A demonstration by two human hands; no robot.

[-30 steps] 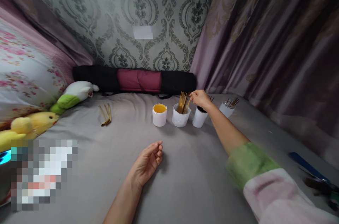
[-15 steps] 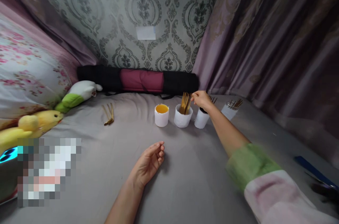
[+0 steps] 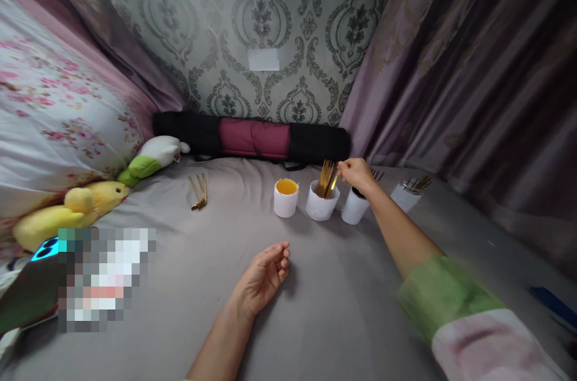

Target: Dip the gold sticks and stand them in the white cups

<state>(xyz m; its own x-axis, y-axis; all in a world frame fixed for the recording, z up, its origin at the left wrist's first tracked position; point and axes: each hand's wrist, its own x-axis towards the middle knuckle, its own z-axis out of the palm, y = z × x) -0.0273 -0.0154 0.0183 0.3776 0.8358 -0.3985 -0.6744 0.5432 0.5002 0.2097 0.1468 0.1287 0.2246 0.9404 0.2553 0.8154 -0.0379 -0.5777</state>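
Note:
Several white cups stand in a row on the grey bed sheet (image 3: 342, 291). One cup (image 3: 285, 198) has a yellow inside. The second cup (image 3: 321, 204) holds a bunch of golden sticks (image 3: 326, 178). My right hand (image 3: 357, 173) reaches over a third cup (image 3: 354, 207) and pinches a golden stick at the bunch. A fourth cup (image 3: 406, 195) to the right holds thin dark-tipped pieces. My left hand (image 3: 264, 277) lies on the sheet, fingers loosely curled, holding nothing.
A few loose golden sticks (image 3: 199, 192) lie on the sheet to the left. A black and maroon roll bag (image 3: 252, 137) lies along the wall. Plush toys (image 3: 155, 158) (image 3: 72, 213) sit at the left by a floral pillow (image 3: 54, 116). Curtains hang at the right.
The view has shifted, so everything sits a little more to the right. My right hand stays at the stick bunch; my left hand has not moved.

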